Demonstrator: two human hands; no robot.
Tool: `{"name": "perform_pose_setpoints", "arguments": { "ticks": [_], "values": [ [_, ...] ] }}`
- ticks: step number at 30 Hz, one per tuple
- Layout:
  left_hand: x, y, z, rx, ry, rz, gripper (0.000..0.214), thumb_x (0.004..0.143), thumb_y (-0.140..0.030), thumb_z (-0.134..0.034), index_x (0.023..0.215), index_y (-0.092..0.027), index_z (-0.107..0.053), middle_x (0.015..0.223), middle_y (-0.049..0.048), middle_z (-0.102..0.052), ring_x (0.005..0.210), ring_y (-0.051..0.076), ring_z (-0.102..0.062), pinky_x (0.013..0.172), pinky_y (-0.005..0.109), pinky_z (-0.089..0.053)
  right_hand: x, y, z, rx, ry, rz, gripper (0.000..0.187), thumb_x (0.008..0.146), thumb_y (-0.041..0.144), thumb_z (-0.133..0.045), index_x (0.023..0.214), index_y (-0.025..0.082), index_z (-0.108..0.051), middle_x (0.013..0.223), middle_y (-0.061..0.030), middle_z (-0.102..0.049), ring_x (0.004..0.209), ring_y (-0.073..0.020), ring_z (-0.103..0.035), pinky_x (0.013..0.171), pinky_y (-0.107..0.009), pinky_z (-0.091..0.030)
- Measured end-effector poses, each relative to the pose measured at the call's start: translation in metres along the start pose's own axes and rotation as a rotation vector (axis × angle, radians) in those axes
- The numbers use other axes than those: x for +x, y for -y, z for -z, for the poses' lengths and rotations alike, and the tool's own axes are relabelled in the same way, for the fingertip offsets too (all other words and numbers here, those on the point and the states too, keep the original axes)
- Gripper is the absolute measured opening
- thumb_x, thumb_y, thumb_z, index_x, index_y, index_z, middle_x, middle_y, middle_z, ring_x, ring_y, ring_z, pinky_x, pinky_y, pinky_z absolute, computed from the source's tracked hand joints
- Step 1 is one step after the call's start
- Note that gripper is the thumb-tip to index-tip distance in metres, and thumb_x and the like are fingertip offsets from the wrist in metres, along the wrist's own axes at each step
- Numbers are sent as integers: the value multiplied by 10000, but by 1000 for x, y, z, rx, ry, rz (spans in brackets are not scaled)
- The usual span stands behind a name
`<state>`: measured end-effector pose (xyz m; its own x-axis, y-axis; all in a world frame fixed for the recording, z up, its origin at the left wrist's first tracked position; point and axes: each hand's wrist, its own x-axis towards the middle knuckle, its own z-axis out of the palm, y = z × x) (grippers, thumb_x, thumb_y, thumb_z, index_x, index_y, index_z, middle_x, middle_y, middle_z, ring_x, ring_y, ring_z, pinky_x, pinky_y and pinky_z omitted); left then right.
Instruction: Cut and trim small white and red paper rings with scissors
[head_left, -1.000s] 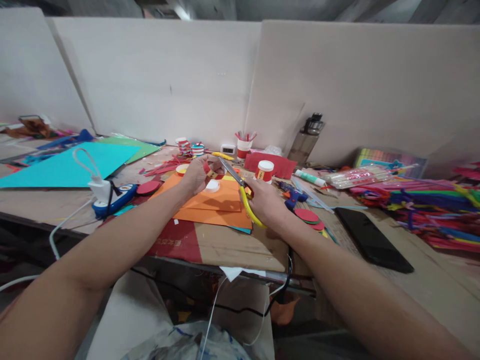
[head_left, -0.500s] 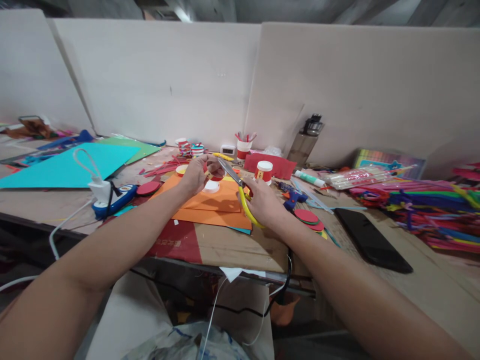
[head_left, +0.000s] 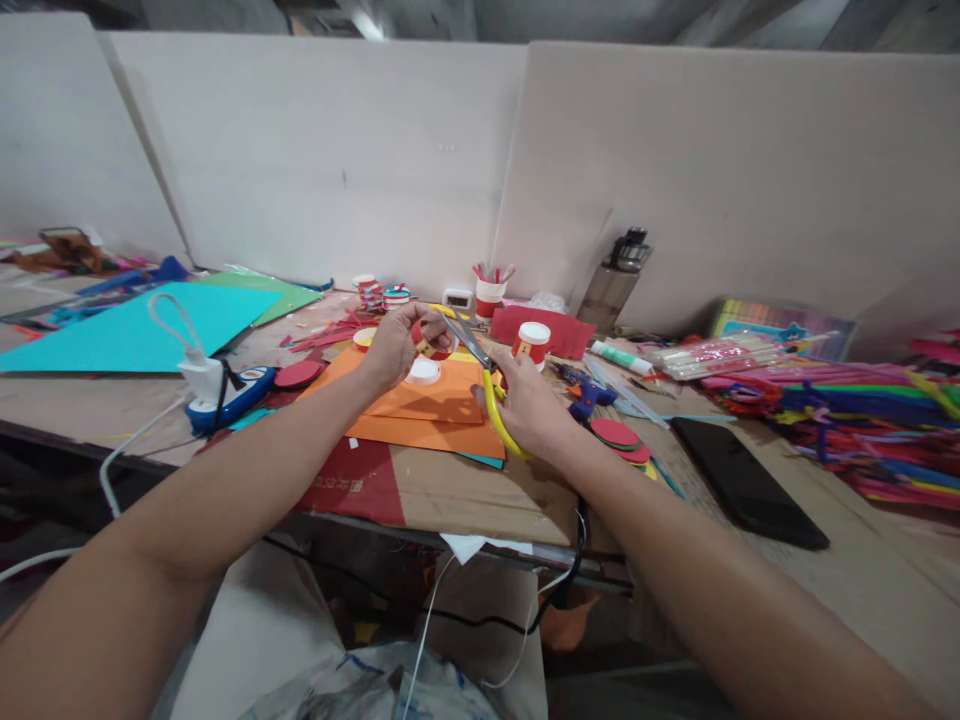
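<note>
While the left hand [head_left: 394, 352] pinches a red ring [head_left: 425, 347] above the orange paper [head_left: 442, 402], the right hand [head_left: 525, 405] grips yellow-handled scissors [head_left: 491, 400] over that paper's right side, blades parted, seemingly mid-trim, the next snip needing steadiness.

One view, from head height
I look forward and down at the near table [head_left: 112, 410], with pale boards [head_left: 315, 150] behind and the person's lap [head_left: 255, 620] below.
</note>
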<state>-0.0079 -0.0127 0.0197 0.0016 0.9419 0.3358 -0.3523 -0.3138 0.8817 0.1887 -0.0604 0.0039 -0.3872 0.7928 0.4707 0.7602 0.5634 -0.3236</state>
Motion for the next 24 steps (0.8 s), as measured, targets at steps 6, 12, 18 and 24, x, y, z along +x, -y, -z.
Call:
{"name": "perform_pose_setpoints", "arguments": {
  "ticks": [6, 12, 18, 24],
  "values": [
    [-3, 8, 0, -87, 95, -84, 270, 680, -225, -733, 655, -170, -470, 533, -87, -408, 499, 59, -522, 624, 232, -513, 0, -1, -1, -45, 9, -32, 431, 899, 333, -544, 1297, 168, -547, 1044, -129, -571, 847, -224, -549, 764, -339, -457],
    [0, 13, 4, -79, 84, -41, 197, 685, -206, -717, 686, -158, -526, 561, -72, -456, 512, 57, -513, 586, 215, -492, 2, -4, -3, -105, 21, -29, 333, 911, 351, -525, 1185, 175, -598, 1012, -126, -601, 845, -234, -566, 768, -355, -466],
    [1, 14, 6, -82, 96, -20, 261, 659, -188, -760, 670, -161, -500, 569, -71, -464, 519, 61, -523, 603, 225, -504, 2, -6, -3, -103, 19, -9, 311, 925, 357, -503, 1158, 182, -612, 1046, -130, -631, 884, -241, -577, 784, -358, -468],
    [0, 11, 4, -79, 77, 8, 224, 672, -155, -712, 646, -159, -489, 570, -50, -505, 532, 76, -551, 587, 221, -498, 3, -6, -3, -114, 39, 4, 340, 936, 358, -487, 1197, 174, -604, 1071, -136, -644, 930, -242, -583, 800, -347, -464]
  ]
}}
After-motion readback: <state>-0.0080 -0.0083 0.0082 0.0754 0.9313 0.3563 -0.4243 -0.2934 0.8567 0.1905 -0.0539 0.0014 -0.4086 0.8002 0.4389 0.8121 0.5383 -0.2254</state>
